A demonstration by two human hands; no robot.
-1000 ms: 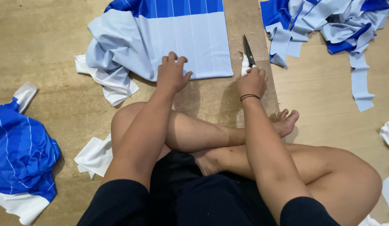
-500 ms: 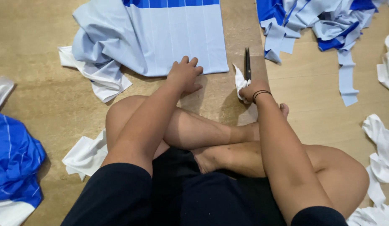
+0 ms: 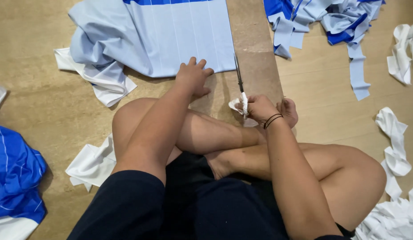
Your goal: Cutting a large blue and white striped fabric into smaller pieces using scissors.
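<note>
Scissors (image 3: 238,73) beside pale-blue cloth (image 3: 171,40) edge, board (image 3: 255,53) rightward.

i count two hands, a left hand (image 3: 194,79) and a right hand (image 3: 259,108), and one pair of scissors (image 3: 239,75). i see one pale blue striped cloth (image 3: 166,38) spread flat and one heap of blue cut strips (image 3: 320,20). i make out two dark blue garments at most, only one clear: the blue bundle (image 3: 15,178).
</note>
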